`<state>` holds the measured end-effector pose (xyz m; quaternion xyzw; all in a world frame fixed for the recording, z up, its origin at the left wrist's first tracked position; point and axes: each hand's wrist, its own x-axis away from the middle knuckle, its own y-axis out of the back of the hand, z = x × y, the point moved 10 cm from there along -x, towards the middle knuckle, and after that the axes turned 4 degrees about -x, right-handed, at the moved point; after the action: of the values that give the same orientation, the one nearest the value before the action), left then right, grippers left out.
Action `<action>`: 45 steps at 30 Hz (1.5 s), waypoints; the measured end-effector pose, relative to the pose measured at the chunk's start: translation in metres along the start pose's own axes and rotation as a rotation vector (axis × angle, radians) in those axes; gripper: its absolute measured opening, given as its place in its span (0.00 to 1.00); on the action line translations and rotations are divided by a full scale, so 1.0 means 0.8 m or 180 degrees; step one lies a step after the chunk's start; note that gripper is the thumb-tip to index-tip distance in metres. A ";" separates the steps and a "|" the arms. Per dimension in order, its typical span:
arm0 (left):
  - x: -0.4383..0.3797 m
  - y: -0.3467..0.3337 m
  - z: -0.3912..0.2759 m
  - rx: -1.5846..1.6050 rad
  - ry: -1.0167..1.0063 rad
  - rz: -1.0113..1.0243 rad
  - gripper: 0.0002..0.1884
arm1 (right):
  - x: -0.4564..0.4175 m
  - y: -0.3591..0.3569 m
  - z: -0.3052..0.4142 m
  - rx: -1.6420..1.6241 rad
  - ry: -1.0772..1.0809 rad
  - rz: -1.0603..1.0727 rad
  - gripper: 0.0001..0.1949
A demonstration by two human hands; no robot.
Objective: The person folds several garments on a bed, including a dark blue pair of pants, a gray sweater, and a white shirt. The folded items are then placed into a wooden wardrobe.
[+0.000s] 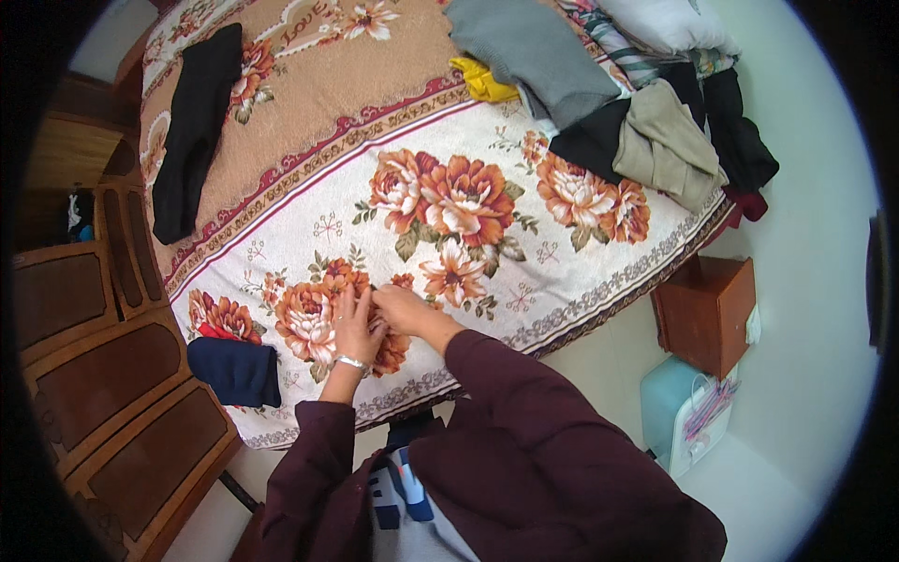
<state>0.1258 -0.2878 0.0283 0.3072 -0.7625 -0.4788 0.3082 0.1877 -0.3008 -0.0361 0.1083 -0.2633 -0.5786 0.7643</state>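
My left hand (pixel 358 329), with a ring and a silver bracelet, reaches over the floral blanket (pixel 316 242), its fingers extended and somewhat apart. Against it, on the right, is my right hand (pixel 399 309), its fingers curled inward. A small dark spot shows by the right fingertips; whether that hand pinches something is hidden. A folded navy blue garment (pixel 235 372) lies to the left of my hands, near the bed's edge. Farther off on the left, a long black folded garment (pixel 197 133) is laid out on the tan part of the blanket.
At the far right are a grey knit garment (pixel 534 60), a yellow cloth (pixel 484 79), beige trousers (pixel 667 144) and black clothing (pixel 734 123). A wooden headboard or cabinet (pixel 112 379) borders the left. Beyond the right edge stand a brown box-like cabinet (pixel 709 309) and a light blue container (pixel 667 400) with hangers.
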 end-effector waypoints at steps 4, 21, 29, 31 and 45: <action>-0.067 -0.035 -0.027 -0.0215 0.0364 0.0470 0.47 | 0.027 0.116 -0.064 -0.0517 -0.0272 -0.0702 0.10; -0.105 -0.092 -0.027 -0.1104 0.1380 0.1665 0.57 | 0.001 0.486 -0.254 -0.5022 -0.1812 -0.3995 0.13; -0.106 -0.075 -0.029 -0.0396 0.1388 0.1932 0.50 | 0.117 0.641 -0.002 -0.3417 0.0816 -0.3490 0.15; -0.113 -0.057 -0.031 0.0400 0.1047 0.1737 0.50 | 0.150 0.646 0.091 -0.3517 0.1453 -0.3002 0.14; -0.007 0.451 -0.213 0.1659 -0.1079 -0.2158 0.17 | 0.308 0.581 0.388 -0.3768 0.1950 -0.2551 0.13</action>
<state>0.1967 -0.2481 0.4187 0.5240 -0.7536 -0.3883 -0.0824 0.4560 -0.3469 0.5109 -0.0758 0.3716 -0.7993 0.4661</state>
